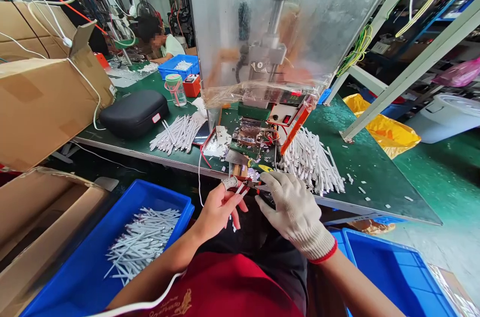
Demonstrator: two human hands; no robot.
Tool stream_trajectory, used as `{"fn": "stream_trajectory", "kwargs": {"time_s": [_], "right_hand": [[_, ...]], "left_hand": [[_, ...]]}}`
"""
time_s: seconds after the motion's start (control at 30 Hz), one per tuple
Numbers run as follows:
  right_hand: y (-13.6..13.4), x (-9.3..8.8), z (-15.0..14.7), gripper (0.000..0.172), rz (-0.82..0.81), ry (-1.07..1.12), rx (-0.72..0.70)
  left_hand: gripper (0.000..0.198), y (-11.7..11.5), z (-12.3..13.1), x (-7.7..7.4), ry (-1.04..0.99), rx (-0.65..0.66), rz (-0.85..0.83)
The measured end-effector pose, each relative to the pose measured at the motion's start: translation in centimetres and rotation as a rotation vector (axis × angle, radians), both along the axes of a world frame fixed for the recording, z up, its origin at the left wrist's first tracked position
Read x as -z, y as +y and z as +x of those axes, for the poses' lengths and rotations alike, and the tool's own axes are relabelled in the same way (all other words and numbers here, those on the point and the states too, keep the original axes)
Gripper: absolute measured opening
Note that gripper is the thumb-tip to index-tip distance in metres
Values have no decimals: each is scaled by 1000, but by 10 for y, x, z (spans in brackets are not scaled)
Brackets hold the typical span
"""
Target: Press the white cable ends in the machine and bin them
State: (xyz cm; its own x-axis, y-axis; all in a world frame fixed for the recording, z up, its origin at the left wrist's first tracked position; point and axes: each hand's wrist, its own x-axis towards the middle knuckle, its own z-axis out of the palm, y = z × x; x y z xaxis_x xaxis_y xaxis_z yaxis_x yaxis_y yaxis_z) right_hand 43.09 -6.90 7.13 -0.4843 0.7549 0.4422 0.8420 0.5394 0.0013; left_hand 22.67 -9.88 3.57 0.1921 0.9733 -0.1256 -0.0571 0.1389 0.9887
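My left hand (pixel 221 207), bare with a pale wrapping on one finger, pinches a thin white strip (pixel 241 188) in front of the table edge. My right hand (pixel 292 209) wears a white knitted glove with a red cuff. Its fingers close around a pair of pliers (pixel 258 186), whose jaws point left and meet the strip near my left fingertips. Most of the tool's handles are hidden by the glove. Just beyond both hands stands a press machine (pixel 249 134) with white scraps about its base. A heap of similar white strips (pixel 309 162) lies right of the machine.
Another pile of strips (pixel 178 133) lies left of the machine, near a black case (pixel 135 113) and a jar (pixel 175 89). A blue bin (pixel 183 199) holding strips sits at lower left, beside cardboard boxes (pixel 48 107). Another blue bin (pixel 390 267) stands at right. A person (pixel 170 47) sits farther back.
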Motion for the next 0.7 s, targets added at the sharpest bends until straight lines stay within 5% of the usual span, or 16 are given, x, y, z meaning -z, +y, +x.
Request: {"fn": "stream_trajectory", "kwargs": {"time_s": [0.57, 0.7], "right_hand": [[0, 13, -1, 30, -73, 9, 11], [14, 15, 23, 35, -83, 183, 110]], "left_hand": [[40, -3, -5, 7, -77, 60, -30], [43, 10, -31, 1, 22, -31, 24]]}}
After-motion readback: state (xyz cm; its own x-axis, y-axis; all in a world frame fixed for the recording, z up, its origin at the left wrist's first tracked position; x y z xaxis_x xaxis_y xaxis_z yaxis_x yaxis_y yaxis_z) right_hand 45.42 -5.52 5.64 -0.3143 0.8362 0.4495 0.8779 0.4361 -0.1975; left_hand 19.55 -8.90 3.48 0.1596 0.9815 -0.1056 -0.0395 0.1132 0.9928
